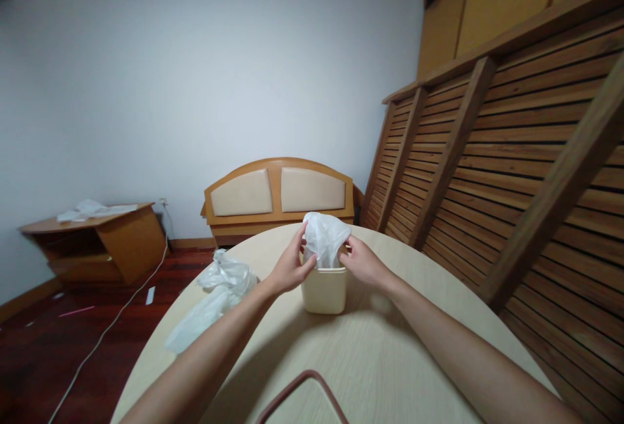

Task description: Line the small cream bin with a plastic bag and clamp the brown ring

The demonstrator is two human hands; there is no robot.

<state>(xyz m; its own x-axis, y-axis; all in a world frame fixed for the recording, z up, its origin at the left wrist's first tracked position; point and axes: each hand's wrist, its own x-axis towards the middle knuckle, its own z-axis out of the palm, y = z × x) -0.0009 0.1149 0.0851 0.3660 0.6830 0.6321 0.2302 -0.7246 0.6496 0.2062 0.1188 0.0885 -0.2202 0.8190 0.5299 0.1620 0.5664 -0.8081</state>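
Note:
A cream-coloured bin (324,292) stands upright on the round table. Out of its mouth rises a translucent white plastic bag (325,238), its lower part hidden inside the bin. My left hand (292,265) grips the bag's left side with thumb and fingers, close above the rim. On the opposite side my right hand (363,260) holds the bag's right edge, its fingers partly hidden by the plastic. A brown rectangular frame (307,375), perhaps the bin's rim ring, lies near the table's front edge, cut off by the picture.
Crumpled white plastic bags (219,291) lie on the table's left side, beside my left forearm. The pale wooden table (390,346) has a curved edge. Slatted wooden panels (463,170) lean at the right. A headboard (277,193) and a low cabinet (127,242) stand beyond.

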